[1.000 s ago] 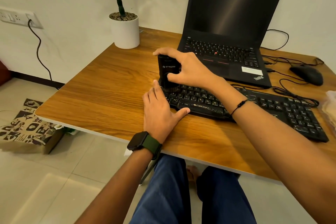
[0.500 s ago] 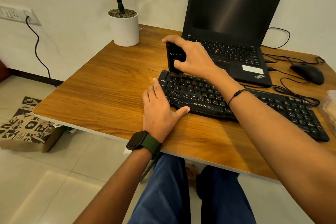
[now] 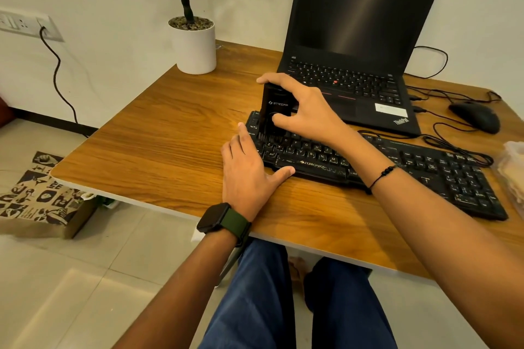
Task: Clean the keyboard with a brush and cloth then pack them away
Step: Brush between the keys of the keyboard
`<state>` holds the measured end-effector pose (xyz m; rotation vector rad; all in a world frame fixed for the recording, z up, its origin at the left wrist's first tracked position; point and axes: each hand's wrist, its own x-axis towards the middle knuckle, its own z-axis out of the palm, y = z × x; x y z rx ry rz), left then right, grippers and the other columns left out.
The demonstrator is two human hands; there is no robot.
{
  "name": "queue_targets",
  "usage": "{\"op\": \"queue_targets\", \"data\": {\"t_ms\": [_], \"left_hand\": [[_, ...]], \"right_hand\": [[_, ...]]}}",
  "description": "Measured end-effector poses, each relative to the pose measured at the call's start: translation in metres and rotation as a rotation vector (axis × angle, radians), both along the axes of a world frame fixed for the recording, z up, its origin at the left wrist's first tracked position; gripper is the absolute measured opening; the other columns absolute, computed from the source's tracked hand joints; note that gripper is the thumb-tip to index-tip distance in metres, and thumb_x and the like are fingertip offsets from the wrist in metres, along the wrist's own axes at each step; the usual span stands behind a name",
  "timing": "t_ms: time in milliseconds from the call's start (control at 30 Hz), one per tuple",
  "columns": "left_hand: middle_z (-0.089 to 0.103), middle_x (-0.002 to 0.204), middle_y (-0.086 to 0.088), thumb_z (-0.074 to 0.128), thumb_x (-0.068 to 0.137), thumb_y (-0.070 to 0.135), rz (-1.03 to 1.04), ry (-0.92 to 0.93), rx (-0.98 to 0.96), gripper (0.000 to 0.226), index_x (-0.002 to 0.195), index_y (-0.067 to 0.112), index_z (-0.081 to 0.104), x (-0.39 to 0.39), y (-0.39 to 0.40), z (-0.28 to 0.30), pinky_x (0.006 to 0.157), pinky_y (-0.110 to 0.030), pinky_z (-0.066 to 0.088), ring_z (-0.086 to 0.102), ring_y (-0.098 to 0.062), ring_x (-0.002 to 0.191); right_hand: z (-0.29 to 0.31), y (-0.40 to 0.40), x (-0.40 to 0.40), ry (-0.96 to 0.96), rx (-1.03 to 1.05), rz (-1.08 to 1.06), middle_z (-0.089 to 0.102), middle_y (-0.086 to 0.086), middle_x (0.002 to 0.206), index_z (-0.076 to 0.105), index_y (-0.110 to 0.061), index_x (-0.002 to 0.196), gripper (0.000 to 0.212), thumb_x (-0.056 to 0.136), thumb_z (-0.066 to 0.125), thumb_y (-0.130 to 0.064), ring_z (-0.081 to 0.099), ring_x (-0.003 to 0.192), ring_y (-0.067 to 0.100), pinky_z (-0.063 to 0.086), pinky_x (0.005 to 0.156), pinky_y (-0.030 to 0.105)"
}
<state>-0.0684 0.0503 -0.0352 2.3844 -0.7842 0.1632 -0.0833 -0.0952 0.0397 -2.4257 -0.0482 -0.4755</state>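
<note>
While the floor at far left is occupied by a patterned paper bag point(image 3: 37, 198), a wall socket point(image 3: 25, 24) is seen above it with a dark cable point(image 3: 56, 71) trailing down the wall. Further right, a white plant pot point(image 3: 194, 47) is set at the back left corner of the wooden table point(image 3: 158, 147), a green stem rising from it. Now to the action: the left hand point(image 3: 249, 171), a smartwatch point(image 3: 219, 218) strapped at the wrist, is laid flat on the table with fingers straight, pressed against the left end of the black keyboard point(image 3: 397, 167), the thumb stretched along its front edge. Nothing is held by it. Just above, the brush point(image 3: 276, 113), a black upright block with bristles pointed down, is planted on the keys at the keyboard's left end. It is gripped from above by the right hand point(image 3: 303, 109), fingers curled over its top and thumb pinched against its near face. A beaded cord point(image 3: 381, 176) is worn on that wrist. Behind the hands, an open black laptop point(image 3: 363, 37) with a dark screen is stood just beyond the keyboard. Further right, a black mouse point(image 3: 476, 116) is rested on the table among looping cables. At the far right edge, something pale and crinkled point(image 3: 513, 173) is glimpsed, cut off by the frame; whether it is the cloth cannot be told.
</note>
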Motion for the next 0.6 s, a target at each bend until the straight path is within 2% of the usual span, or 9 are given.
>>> {"op": "queue_targets", "data": {"t_ms": [67, 200, 267, 367, 433, 600], "left_hand": [[0.027, 0.146, -0.017, 0.063, 0.068, 0.065, -0.003, 0.002, 0.004, 0.119, 0.146, -0.002, 0.002, 0.0, 0.001, 0.0, 0.109, -0.038, 0.024, 0.025, -0.031, 0.13], [0.026, 0.147, -0.018, 0.063, 0.068, 0.065, -0.008, 0.004, 0.007, 0.12, 0.146, -0.002, 0.001, 0.0, 0.001, 0.001, 0.11, -0.039, 0.024, 0.025, -0.031, 0.131], [0.027, 0.147, -0.017, 0.063, 0.068, 0.065, -0.005, 0.004, 0.007, 0.12, 0.146, -0.002, 0.002, 0.0, 0.002, 0.001, 0.109, -0.039, 0.024, 0.025, -0.031, 0.13], [0.027, 0.146, -0.018, 0.063, 0.068, 0.066, -0.004, -0.003, 0.007, 0.119, 0.145, -0.002, 0.003, 0.0, 0.002, 0.001, 0.109, -0.039, 0.024, 0.026, -0.032, 0.13], [0.027, 0.147, -0.018, 0.063, 0.068, 0.066, -0.002, -0.001, 0.012, 0.12, 0.145, -0.002, 0.003, 0.0, 0.001, 0.001, 0.109, -0.039, 0.024, 0.026, -0.032, 0.13], [0.027, 0.146, -0.018, 0.062, 0.068, 0.066, 0.004, -0.007, 0.02, 0.119, 0.146, -0.002, 0.003, 0.0, 0.001, -0.001, 0.109, -0.039, 0.025, 0.026, -0.032, 0.129]], "right_hand": [[0.001, 0.0, -0.004, 0.004, 0.031, 0.002, 0.048, -0.025, 0.111, 0.046, -0.025, 0.128, 0.058, 0.078, 0.061, -0.003, 0.06, 0.094, 0.015, 0.054, 0.078, 0.024], [0.008, -0.01, -0.001, -0.069, 0.065, -0.087, 0.055, -0.005, 0.113, 0.046, -0.026, 0.129, 0.058, 0.078, 0.06, -0.004, 0.06, 0.096, 0.016, 0.054, 0.077, 0.02], [0.01, -0.017, 0.005, -0.079, 0.044, -0.138, 0.054, -0.005, 0.112, 0.045, -0.027, 0.129, 0.058, 0.078, 0.06, -0.003, 0.06, 0.095, 0.017, 0.055, 0.078, 0.022], [0.006, -0.025, 0.013, -0.031, -0.034, -0.167, 0.056, -0.001, 0.114, 0.045, -0.03, 0.129, 0.059, 0.077, 0.059, -0.005, 0.061, 0.092, 0.02, 0.055, 0.079, 0.037], [0.002, -0.027, 0.015, -0.005, -0.052, -0.167, 0.057, 0.002, 0.116, 0.044, -0.031, 0.129, 0.06, 0.077, 0.06, -0.006, 0.061, 0.093, 0.021, 0.055, 0.078, 0.041], [0.0, -0.019, 0.005, -0.002, -0.035, -0.13, 0.056, -0.003, 0.114, 0.044, -0.03, 0.13, 0.058, 0.078, 0.06, -0.007, 0.061, 0.092, 0.017, 0.056, 0.076, 0.035]]}}
